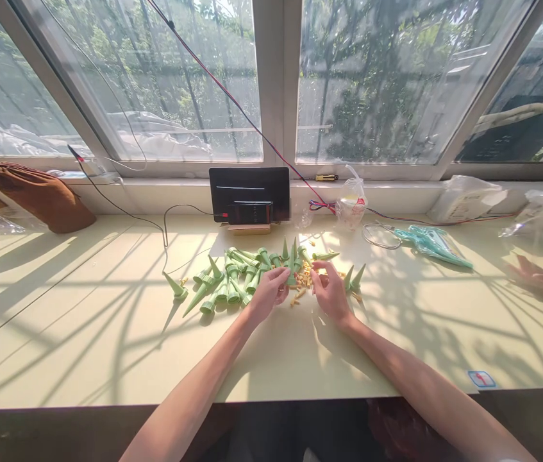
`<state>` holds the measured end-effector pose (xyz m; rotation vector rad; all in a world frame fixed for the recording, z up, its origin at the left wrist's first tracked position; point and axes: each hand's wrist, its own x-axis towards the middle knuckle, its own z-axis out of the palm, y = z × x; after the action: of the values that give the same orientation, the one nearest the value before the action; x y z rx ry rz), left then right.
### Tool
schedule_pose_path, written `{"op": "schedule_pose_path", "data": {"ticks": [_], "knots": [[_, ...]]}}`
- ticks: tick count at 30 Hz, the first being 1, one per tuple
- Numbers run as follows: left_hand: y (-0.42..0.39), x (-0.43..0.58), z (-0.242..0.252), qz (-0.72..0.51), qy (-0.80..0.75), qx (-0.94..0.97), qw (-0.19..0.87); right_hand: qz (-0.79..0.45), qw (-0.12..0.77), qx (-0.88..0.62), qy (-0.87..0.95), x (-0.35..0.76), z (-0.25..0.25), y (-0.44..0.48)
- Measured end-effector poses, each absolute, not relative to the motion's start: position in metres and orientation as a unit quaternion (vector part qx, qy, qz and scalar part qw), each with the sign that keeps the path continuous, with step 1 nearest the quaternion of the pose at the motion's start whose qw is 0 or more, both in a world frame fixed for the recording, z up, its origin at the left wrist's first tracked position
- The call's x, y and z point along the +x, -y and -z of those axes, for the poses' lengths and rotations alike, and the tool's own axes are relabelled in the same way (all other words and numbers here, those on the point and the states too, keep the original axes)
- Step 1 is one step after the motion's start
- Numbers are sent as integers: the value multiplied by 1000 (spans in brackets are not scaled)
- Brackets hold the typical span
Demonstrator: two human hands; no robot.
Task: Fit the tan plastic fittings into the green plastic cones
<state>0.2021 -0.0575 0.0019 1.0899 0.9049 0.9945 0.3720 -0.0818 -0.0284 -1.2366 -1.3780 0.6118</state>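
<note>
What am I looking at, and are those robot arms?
No, those arms end in a person's bare left hand and right hand. There's just one picture, taken by a camera worn on that person's head, looking forward and down. On the pale table are many green cones and small yellow pieces. The left hand pinches one upright cone. The right hand is at the yellow pieces; I can't tell whether it holds one. Another person's hand shows at the right edge.

Your pale-yellow tabletop [108,350] carries green cones [250,276] and small yellow pegs [306,278]. Farther right lie a teal bag [429,244] and blue-edged sticker [481,379].
</note>
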Motion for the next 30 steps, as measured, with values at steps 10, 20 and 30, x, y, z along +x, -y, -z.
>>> {"op": "schedule_pose_path", "data": {"ticks": [10, 20, 30], "knots": [[55, 203, -3, -461, -387, 434, 670, -188, 456, -513, 703, 373, 38, 79], [53, 203, 1, -463, -382, 421, 680, -156, 354, -554, 737, 375, 36, 83], [53, 204, 2, -464, -388, 426, 672, -160, 322, -552, 753, 376, 33, 84]]}}
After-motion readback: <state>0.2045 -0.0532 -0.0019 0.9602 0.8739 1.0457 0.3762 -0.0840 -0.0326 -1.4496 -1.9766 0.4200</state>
